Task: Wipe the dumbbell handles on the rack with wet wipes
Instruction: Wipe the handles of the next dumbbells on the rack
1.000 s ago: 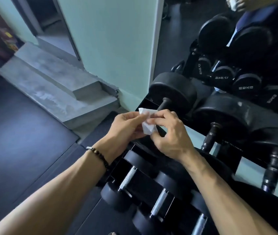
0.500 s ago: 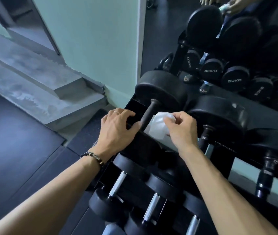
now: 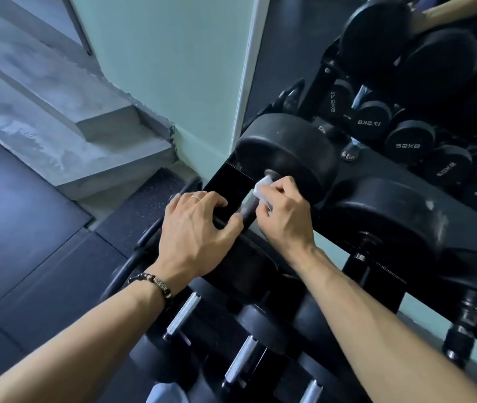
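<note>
1. A white wet wipe [image 3: 262, 189], soft and crumpled, is pressed round the upper part of a dark knurled dumbbell handle [image 3: 249, 209] by the right hand [image 3: 285, 218]; the right grip is closed, with fingers curled over the wipe and the handle.
2. The handle is a round bar with a fine cross-hatched texture, and it runs up to a large matte black round head [image 3: 286, 154] of rubbery look on the top tier of the rack [image 3: 233, 184].
3. The left hand [image 3: 193, 234] is laid on the near head of the same dumbbell, beside the handle; its fingers are bent loosely over the black edge and nothing is pinched, so this grip is counted as open. The thumb is seen just beside the lower end of the handle.
4. A thin ring [image 3: 195, 197] is worn on one left finger, and a beaded bracelet [image 3: 151, 282] of dark and pale beads is worn on the left wrist.
5. On the lower tier, smaller dumbbells with bright, ridged metal handles [image 3: 183, 317] and black round heads are lined up side by side.
6. A mirror [image 3: 406, 82] is set behind the rack, and black dumbbell heads with pale reversed weight marks are reflected in it.
7. To the left, rough grey concrete steps [image 3: 71, 141], a smooth pale green wall [image 3: 158, 68] and dark speckled rubber flooring [image 3: 28, 213] are seen.
</note>
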Available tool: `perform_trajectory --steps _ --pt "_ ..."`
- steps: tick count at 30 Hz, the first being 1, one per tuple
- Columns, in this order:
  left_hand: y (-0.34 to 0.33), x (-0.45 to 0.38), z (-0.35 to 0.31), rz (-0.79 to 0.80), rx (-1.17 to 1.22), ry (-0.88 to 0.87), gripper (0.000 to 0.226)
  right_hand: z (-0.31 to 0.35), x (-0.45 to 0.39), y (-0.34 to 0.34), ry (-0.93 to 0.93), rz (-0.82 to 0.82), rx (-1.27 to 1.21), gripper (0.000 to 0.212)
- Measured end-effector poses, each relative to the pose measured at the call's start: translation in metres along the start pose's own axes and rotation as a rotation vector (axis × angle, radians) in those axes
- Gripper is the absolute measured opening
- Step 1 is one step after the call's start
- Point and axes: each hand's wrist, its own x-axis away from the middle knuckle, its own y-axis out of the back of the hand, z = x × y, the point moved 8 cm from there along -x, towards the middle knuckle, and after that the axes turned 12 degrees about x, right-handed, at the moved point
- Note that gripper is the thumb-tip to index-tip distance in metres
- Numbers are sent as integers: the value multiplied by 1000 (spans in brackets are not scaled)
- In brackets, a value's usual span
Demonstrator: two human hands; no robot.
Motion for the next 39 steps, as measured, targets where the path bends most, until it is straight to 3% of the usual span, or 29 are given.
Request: perform_trajectory --steps 5,9,13,14,18,22,23,27,31,36,39 --pt "-1 0 2 -11 3 19 61 21 13 -1 510 161 228 40" --pt "0 1 2 -24 16 14 56 -7 0 -2 360 86 273 40" --pt "1 0 2 -33 27 1 54 32 28 -5 700 72 254 32" --pt "1 0 2 -32 28 2 54 29 25 -4 720 89 252 37" --pt "1 1 2 -34 25 5 52 -5 -2 -3 418 109 206 42" --pt "2 1 1 -45 50 -3 50 20 26 -11 711 199 195 45" --pt "2 1 1 -45 51 -5 50 17 23 -11 730 222 210 48" --pt "3 1 1 -50 57 -2 48 -3 2 -12 480 266 194 54" --pt "5 1 2 -75 53 19 47 25 34 -13 794 302 226 52" --pt "8 4 8 -120 71 88 44 1 21 -15 650 227 372 62" --pt "8 3 6 -124 74 79 42 16 47 -22 829 284 284 54"
